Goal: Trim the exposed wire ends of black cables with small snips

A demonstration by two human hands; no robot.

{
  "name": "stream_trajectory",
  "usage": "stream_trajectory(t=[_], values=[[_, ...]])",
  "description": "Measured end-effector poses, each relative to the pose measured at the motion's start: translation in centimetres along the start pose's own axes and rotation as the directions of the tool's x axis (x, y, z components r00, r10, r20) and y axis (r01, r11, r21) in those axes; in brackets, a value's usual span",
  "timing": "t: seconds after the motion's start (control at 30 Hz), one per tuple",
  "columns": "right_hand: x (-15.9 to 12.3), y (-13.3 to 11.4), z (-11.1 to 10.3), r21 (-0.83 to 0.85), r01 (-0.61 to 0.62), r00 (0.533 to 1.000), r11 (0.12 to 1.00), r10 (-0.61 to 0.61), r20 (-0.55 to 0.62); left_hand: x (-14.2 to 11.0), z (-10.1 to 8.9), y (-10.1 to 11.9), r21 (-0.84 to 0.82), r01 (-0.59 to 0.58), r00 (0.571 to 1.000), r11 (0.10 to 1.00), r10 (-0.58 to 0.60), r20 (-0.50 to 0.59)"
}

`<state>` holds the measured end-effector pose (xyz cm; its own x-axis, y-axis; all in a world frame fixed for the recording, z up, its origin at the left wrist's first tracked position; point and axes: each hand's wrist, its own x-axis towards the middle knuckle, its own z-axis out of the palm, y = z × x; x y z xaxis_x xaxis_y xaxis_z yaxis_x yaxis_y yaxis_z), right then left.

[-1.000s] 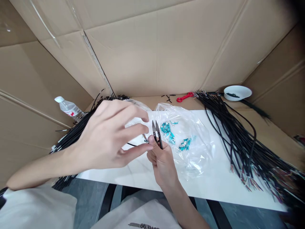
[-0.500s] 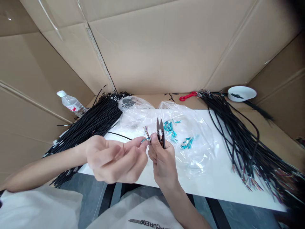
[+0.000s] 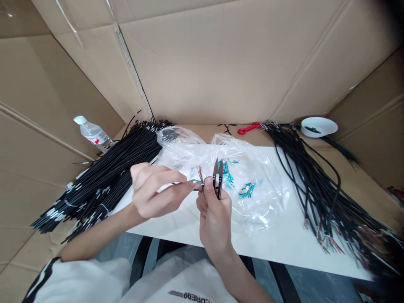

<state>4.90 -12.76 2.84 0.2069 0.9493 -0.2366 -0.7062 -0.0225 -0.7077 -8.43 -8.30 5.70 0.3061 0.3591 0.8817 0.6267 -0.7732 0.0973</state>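
My right hand [image 3: 216,216] is closed around a pair of thread snips [image 3: 219,182], whose blades point up and stand apart. Between its thumb and forefinger it also grips the stripped end of a black cable. Thin coloured wires [image 3: 199,171] fan upward from that end. On the left, my left hand [image 3: 158,187] is closed in a pinch on a strand at the cable's end, its fingertips close to the right thumb. The fingers hide most of the cable. Teal scraps [image 3: 248,190] lie on a clear plastic bag [image 3: 265,206] just beyond the hands.
A thick bundle of black cables [image 3: 123,155] lies at the left, beside a water bottle [image 3: 94,134]. More cables [image 3: 299,168] with bared wire ends spread along the right. Behind are a red-handled tool [image 3: 249,128] and a white bowl [image 3: 328,126]. Cardboard walls [image 3: 221,63] enclose the white tabletop [image 3: 176,229].
My left hand has turned over, from palm and curled fingers showing to its back showing, and has shifted slightly up. The right hand keeps its hold on the snips and cable.
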Motion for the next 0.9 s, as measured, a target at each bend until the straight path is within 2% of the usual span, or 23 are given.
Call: stream_trajectory(t=[0.03, 0.1, 0.2, 0.3, 0.53, 0.67, 0.9], values=[[0.0, 0.1, 0.0, 0.008, 0.01, 1.0, 1.0, -0.01, -0.011, 0.1, 0.1, 0.7, -0.021, -0.039, 0.998, 0.999, 0.038, -0.057], [0.0, 0.4, 0.0, 0.008, 0.025, 0.999, 1.0, -0.025, -0.025, 0.2, 0.4, 1.9, -0.103, 0.037, 0.995, 0.994, -0.046, -0.083], [-0.1, 0.6, -0.1, -0.022, 0.041, 0.999, 0.999, -0.042, -0.019, 0.0, 0.2, 3.4, -0.223, 0.311, 0.95, 0.924, -0.305, 0.062], [-0.2, 0.7, -0.2, -0.048, 0.058, 0.998, 0.997, -0.058, -0.017, 0.2, -0.4, 4.2, -0.258, 0.423, 0.906, 0.869, -0.393, 0.159], [-0.2, 0.8, -0.4, -0.067, 0.058, 0.998, 0.996, -0.06, -0.019, 1.4, -1.1, 3.8, -0.317, 0.547, 0.833, 0.775, -0.467, 0.295], [-0.2, 0.8, -0.6, -0.077, 0.062, 0.998, 0.995, -0.063, -0.006, 1.7, -1.4, 3.4, -0.353, 0.58, 0.806, 0.734, -0.453, 0.382], [-0.3, 1.2, -0.9, -0.076, 0.068, 0.998, 0.995, -0.066, 0.017, 1.5, -1.3, 3.1, -0.406, 0.619, 0.784, 0.672, -0.505, 0.36]])
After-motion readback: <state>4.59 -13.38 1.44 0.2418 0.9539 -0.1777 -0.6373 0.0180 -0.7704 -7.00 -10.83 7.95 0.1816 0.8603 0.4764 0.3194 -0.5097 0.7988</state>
